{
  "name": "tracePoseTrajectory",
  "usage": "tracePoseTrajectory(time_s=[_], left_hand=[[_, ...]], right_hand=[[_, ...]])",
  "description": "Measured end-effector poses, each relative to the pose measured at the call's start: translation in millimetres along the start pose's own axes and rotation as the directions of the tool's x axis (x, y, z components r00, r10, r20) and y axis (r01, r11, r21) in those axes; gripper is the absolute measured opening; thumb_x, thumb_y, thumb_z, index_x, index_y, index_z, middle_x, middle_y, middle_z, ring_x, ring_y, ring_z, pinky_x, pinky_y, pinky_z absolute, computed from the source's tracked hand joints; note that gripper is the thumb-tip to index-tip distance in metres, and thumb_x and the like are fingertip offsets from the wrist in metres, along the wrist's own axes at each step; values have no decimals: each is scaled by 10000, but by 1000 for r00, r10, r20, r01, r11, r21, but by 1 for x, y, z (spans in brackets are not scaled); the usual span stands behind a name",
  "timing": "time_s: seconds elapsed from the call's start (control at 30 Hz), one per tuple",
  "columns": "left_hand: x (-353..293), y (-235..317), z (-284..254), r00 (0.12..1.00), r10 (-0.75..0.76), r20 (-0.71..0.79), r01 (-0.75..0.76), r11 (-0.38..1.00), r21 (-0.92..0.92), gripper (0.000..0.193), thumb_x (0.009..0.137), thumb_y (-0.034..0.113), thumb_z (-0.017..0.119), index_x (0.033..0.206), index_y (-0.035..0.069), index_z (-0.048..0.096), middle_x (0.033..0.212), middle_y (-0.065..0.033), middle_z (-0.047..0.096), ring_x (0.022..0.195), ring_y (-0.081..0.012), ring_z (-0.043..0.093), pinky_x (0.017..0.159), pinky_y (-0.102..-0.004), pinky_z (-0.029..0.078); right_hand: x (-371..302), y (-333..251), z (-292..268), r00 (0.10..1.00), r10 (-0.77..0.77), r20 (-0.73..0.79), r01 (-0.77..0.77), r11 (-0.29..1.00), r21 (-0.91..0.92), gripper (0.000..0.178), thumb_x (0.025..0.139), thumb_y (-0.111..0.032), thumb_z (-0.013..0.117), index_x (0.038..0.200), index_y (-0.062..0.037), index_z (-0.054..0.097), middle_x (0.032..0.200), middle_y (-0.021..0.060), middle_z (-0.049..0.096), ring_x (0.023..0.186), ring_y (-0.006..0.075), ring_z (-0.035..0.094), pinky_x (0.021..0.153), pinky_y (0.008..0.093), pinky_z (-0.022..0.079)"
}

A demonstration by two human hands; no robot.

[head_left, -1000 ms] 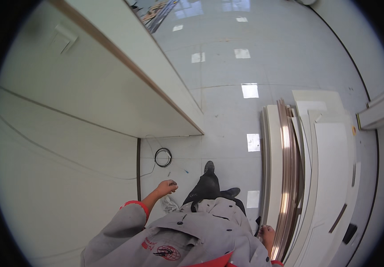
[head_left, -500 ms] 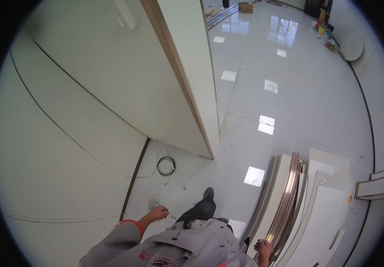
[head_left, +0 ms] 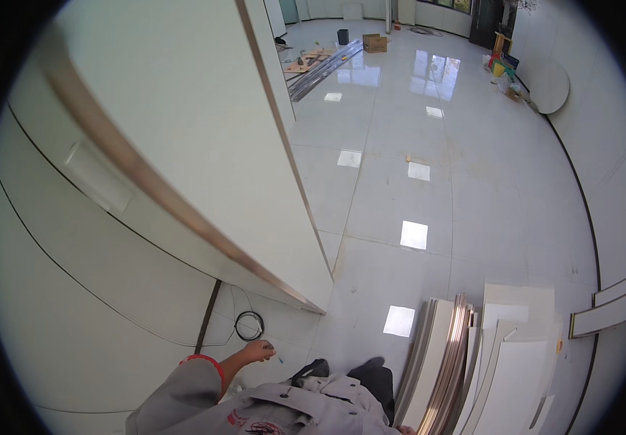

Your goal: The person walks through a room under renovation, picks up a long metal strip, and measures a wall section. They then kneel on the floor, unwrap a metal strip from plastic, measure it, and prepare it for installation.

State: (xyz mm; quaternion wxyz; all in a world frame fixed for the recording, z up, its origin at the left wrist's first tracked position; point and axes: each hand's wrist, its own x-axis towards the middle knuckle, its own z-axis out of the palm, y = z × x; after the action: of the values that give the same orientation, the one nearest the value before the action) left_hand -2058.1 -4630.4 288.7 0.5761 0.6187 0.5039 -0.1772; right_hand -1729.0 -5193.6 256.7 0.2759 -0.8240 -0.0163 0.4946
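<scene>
Floor [head_left: 378, 203], pale grey, tiled, glossy. Bearing: near right, long strips [head_left: 446, 362] and white panels [head_left: 510, 377], side by side; near left, coil of black cable [head_left: 262, 328]; far end, silvery profiles [head_left: 327, 70], dark bin [head_left: 343, 36], brown cardboard box [head_left: 375, 44], colourful clutter [head_left: 499, 70].

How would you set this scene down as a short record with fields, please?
Floor: pale, glossy
Left hand: curled, near the black cable coil in the picture; anything held unclear
Right hand: barely visible at the lower edge, by the long strips; touch and grip unclear
Beside the strips: pale flat boards
Far end: cardboard box, dark bin
Far right: round white disc by the wall
</scene>
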Motion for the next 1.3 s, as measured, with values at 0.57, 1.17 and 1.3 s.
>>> tracePoseTrajectory(time_s=[0.57,1.17,1.3], left_hand=[[158,189,69,992,-120,-30,119,993,-26,415,867,425,662,1084,80,737,1021,-108,725,945,-241,693,776,-349,560],[579,738,-300,983,-125,-134,115,990,-80,468,877,378,694,1162,9,654,1004,-111,707,896,-199,695,717,-331,580],[690,870,-380,934,-22,-356,-31,989,-142,479,863,368,685,1134,-26,654,938,-141,708,821,-214,690,701,-352,566]], right_hand=[[445,-516,-368,919,-375,-121,394,863,316,142,909,-124,583,914,7,637,686,60,600,587,157,613,516,287,514],[724,-797,-454,1000,0,24,-7,961,276,149,896,-88,580,911,52,629,683,121,638,557,208,641,491,328,548],[762,-916,-460,990,122,70,-129,985,111,153,905,-101,588,917,47,627,691,114,639,564,198,639,499,321,547]])
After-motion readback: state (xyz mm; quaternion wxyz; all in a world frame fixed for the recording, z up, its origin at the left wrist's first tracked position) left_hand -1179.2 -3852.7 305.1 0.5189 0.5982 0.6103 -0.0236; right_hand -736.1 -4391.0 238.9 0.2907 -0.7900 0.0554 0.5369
